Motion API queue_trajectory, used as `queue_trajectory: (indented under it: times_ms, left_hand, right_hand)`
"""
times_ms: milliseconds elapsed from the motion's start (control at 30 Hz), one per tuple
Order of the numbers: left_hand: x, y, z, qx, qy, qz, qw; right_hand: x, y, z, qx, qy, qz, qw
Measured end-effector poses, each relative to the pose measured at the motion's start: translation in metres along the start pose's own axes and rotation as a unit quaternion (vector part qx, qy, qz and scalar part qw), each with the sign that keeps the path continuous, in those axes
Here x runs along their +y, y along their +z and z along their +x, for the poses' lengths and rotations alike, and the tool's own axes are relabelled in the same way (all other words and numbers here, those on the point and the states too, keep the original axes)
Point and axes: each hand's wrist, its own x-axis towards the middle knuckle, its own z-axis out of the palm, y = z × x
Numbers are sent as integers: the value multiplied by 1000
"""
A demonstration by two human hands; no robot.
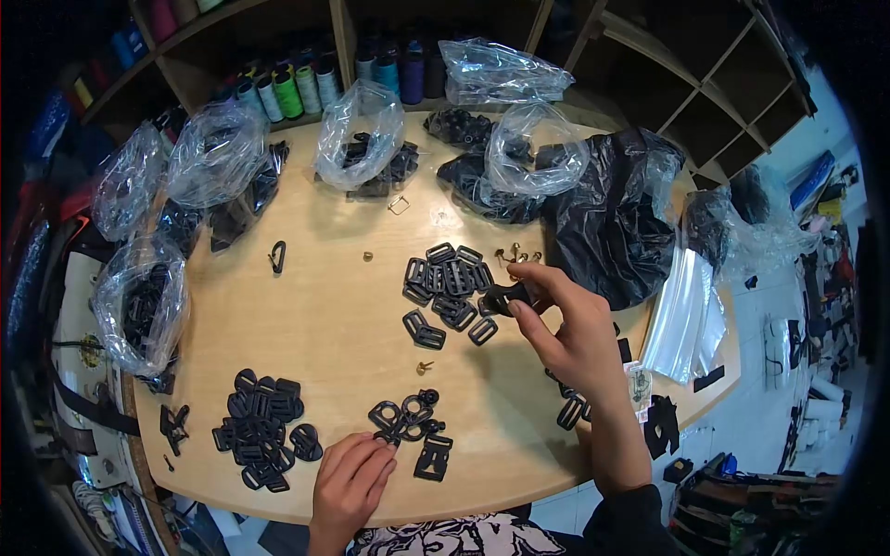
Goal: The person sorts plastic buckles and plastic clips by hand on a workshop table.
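Note:
My right hand (575, 329) is raised over the table, thumb and fingers pinching a small black plastic buckle piece (507, 297). Below and left of it lies a pile of black plastic slide adjusters (450, 278). My left hand (350, 482) rests near the front edge with its fingers together, and the fingertips touch a small black plastic part (387, 437) that they mostly hide. Just beyond those fingers are black ring-shaped pieces (411, 408). A black side-release buckle (432, 458) lies to their right. Another heap of black plastic fittings (260, 422) is left of my left hand.
Clear plastic bags (362, 139) of black parts line the table's back and left. A black plastic bag (607, 222) and flat clear sleeves (681, 315) lie at right. A black hook (277, 258) and a brass-coloured screw (424, 368) lie loose. Thread spools (287, 93) stand behind.

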Motion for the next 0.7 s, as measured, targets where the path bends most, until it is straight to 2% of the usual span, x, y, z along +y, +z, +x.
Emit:
queue_trajectory:
  times_ms: [100, 133, 200, 333, 400, 433, 533, 600, 700]
  left_hand:
    - [-1, 1, 2, 8, -9, -11, 1000]
    - [-3, 2, 3, 11, 14, -17, 1000]
    - [-4, -3, 2, 22, 31, -15, 999]
    - [-10, -10, -1, 3, 48, 0, 999]
    - [-13, -5, -7, 19, 27, -1, 999]
    - [-14, -7, -7, 7, 29, -23, 999]
    - [-20, -8, -9, 3, 32, -53, 998]
    - [-21, -8, -10, -15, 41, -65, 997]
    - [-21, -10, -11, -28, 54, -43, 997]
  right_hand:
    - [0, 2, 0, -2, 1, -10, 1000]
    - [1, 1, -3, -9, -6, -2, 1000]
    - [5, 4, -5, 1, -10, -62, 998]
    - [7, 19, -4, -5, 11, -27, 1000]
    - [7, 29, 1, -6, -9, -12, 1000]
    - [3, 34, 2, -17, 28, 21, 999]
    - [-13, 48, 10, -74, 48, 40, 995]
    - [-26, 65, 18, -68, 17, 43, 997]
    - [-50, 78, 38, -156, 4, 38, 987]
